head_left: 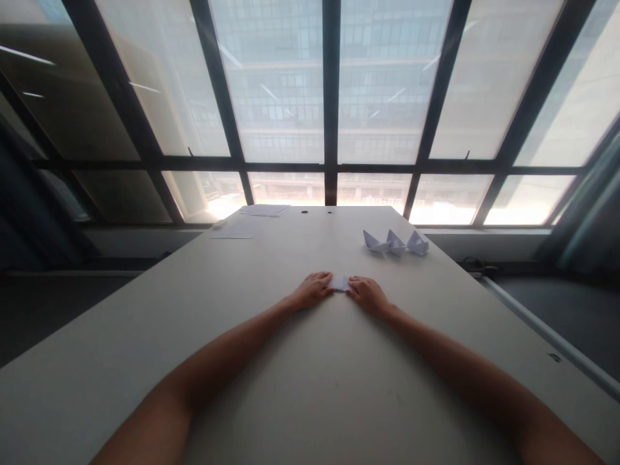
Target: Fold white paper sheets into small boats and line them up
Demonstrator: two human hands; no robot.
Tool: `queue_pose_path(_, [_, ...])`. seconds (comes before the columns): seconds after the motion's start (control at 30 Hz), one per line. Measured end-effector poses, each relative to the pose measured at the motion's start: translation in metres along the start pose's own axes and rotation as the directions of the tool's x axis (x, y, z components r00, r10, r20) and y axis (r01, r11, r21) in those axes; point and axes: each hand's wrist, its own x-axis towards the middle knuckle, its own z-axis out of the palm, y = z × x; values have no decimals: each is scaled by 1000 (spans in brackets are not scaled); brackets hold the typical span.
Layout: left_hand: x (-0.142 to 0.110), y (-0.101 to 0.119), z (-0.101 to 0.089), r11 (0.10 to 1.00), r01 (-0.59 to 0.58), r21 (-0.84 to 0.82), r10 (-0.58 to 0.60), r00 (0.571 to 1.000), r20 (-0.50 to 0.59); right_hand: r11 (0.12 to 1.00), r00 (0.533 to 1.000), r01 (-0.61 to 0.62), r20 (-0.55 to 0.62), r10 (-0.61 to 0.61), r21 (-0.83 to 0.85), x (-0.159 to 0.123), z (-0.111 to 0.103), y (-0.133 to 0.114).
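A small piece of folded white paper lies on the table between my two hands, a crease line showing near its middle. My left hand grips its left end, fingers together on top and thumb at the near edge. At the right end, my right hand holds it in much the same way, fingers bent over the paper. Both ends of the paper are hidden under the fingers. Beyond my right hand stand three folded paper boats, side by side in a row.
The long white table runs away toward a wall of dark-framed windows. Flat white sheets lie at the far left, with more paper behind them. A round hole is near the far edge.
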Motion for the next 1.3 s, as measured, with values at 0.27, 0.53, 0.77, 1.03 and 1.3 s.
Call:
queue_pose_path(0.27, [5, 12, 0, 938, -155, -309, 65, 957, -283, 978, 999, 29, -16, -33, -206, 1, -10, -16])
queue_pose_path(0.53, [7, 29, 7, 872, -30, -489, -126, 951, -283, 980, 976, -193, -107, 188, -40, 2, -2, -15])
queue_pose_path(0.77, [5, 27, 6, 968, -137, -212, 102, 981, -166, 983, 988, -118, -87, 131, 139, 2, 2, -3])
queue_pose_path(1.03, [6, 21, 11, 993, -111, -39, 113, 992, 51, 997, 998, -50, -26, 52, 66, -2, -2, -3])
queue_pose_path(1.3, [9, 20, 9, 949, -84, -303, 43, 989, -138, 941, 967, -166, -140, 214, 293, 8, 17, 4])
